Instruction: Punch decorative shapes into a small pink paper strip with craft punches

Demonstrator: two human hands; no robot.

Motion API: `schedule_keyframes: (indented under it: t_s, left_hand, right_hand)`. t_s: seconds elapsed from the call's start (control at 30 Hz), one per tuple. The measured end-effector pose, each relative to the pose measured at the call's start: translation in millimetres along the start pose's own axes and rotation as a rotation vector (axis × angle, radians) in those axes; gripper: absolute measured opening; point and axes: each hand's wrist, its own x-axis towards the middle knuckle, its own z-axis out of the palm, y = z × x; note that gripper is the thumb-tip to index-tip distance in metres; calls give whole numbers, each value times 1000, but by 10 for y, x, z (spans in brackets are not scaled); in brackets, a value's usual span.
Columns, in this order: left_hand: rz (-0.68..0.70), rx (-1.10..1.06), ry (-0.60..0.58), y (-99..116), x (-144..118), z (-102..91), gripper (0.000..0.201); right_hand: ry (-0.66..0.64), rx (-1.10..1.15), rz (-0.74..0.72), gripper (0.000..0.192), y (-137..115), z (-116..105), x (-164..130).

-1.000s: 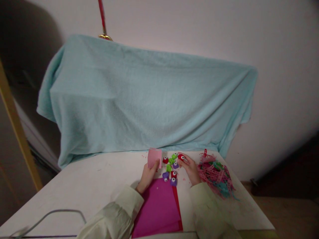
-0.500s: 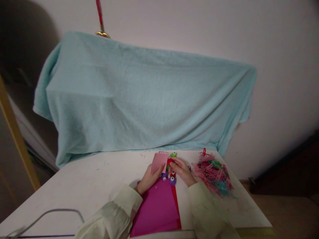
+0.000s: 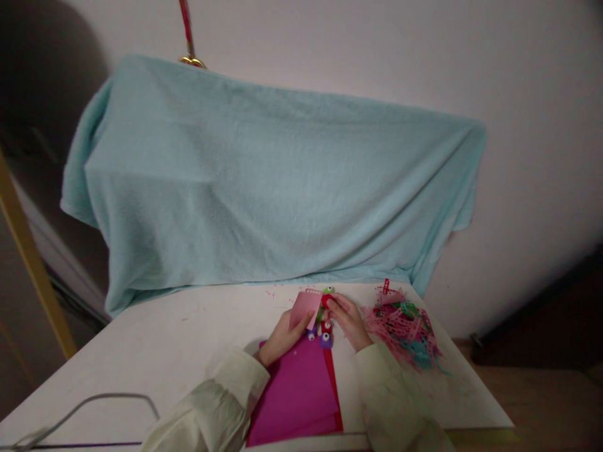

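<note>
My left hand (image 3: 281, 338) holds a small pale pink paper piece (image 3: 305, 307) upright above the white table (image 3: 179, 345). My right hand (image 3: 347, 320) grips a small red punch (image 3: 325, 301) and presses it against the right edge of that paper. Under and between the hands lie several small punches in red, green and purple (image 3: 325, 336), partly hidden by the paper and fingers. A magenta paper sheet (image 3: 299, 392) on a red sheet lies under my left wrist.
A heap of pink, teal and red paper scraps (image 3: 407, 326) lies to the right of my right hand. A light blue blanket (image 3: 273, 182) covers a bulky object behind the table. A grey cable (image 3: 89, 405) curves at the front left.
My right hand carried the red punch leftwards from the cluster to the pink paper's edge. My left hand tilted the paper towards it.
</note>
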Motion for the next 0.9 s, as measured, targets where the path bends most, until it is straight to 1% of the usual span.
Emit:
schedule_keyframes:
  t_s: [0.23, 0.37, 0.6, 0.9]
  left_hand:
    - [-13, 9, 25, -15, 1, 16, 48]
    - [-34, 24, 17, 4, -4, 14, 49]
    - [-41, 4, -26, 28, -13, 29, 49]
    - [-3, -4, -99, -28, -16, 15, 43]
  right_hand:
    - [30, -13, -16, 36, -3, 0, -4]
    - [-12, -27, -2, 36, -16, 0, -2]
    - [-102, -115, 31, 30, 15, 26, -11]
    - [-101, -167, 18, 30, 14, 6, -22]
